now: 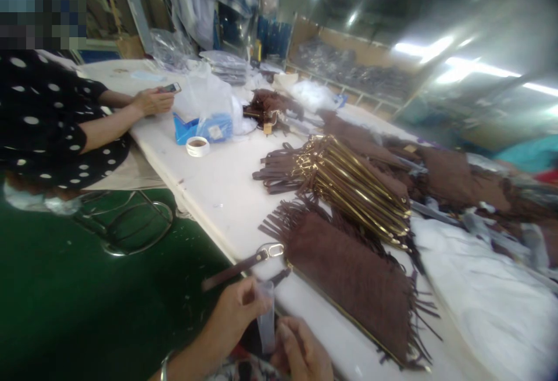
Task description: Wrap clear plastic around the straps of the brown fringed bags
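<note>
My left hand (235,314) is closed, thumb and fingers pinching the upper end of a narrow clear plastic sleeve (267,326). My right hand (305,351) has its fingers curled at the sleeve's lower end and appears to grip it there; the exact contact is partly hidden. Just beyond my hands a brown fringed pouch (349,276) lies flat on the white table (209,195), its zipper edge towards me. A brown wrist strap (239,269) with a metal clasp (274,249) extends from the pouch over the table edge.
A stack of fringed pouches with gold zippers (357,189) lies behind the nearest pouch. A tape roll (197,146) stands by a blue packet (213,128). At left, a person's hand (154,100) holds a phone (170,88). White sheeting (488,294) is at right.
</note>
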`<action>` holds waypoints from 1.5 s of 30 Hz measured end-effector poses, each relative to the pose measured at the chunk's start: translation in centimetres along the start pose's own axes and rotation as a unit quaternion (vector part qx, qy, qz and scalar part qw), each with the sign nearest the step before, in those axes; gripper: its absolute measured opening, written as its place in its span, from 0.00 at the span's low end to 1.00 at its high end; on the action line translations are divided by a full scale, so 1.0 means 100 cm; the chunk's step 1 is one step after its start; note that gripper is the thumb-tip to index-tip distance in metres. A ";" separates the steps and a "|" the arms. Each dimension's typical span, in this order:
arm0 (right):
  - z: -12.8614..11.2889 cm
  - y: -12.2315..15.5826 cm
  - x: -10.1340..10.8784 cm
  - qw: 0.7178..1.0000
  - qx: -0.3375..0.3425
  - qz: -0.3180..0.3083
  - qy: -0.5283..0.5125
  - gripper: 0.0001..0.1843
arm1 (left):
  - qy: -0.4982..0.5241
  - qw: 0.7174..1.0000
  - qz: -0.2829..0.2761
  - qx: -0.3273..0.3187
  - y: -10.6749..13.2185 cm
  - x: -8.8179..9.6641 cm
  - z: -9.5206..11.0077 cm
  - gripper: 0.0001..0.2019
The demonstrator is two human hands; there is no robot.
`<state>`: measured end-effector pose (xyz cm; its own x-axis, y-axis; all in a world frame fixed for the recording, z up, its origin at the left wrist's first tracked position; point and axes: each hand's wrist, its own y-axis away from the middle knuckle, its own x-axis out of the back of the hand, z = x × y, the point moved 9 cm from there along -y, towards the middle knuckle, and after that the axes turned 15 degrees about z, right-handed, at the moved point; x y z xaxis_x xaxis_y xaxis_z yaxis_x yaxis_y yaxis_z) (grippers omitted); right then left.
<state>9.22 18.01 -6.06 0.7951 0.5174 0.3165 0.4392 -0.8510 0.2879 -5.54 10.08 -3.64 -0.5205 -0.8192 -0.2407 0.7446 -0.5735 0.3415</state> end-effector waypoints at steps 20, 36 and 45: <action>-0.002 0.015 -0.071 0.941 -0.156 -0.089 -0.287 0.25 | -0.316 0.912 -0.108 -0.237 0.061 0.039 0.054 0.08; -0.005 0.018 -0.080 0.929 -0.144 -0.081 -0.331 0.22 | -0.391 0.898 -0.073 -0.189 0.062 0.052 0.034 0.08; -0.002 0.028 -0.080 0.920 -0.192 -0.101 -0.327 0.25 | -0.443 0.885 -0.018 -0.140 0.058 0.060 0.026 0.05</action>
<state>3.96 11.50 -7.57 0.8502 0.3895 -0.3542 0.5253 -0.5840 0.6188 -5.42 1.87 -0.72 -0.5769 -0.5511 0.6029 0.7306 -0.6782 0.0791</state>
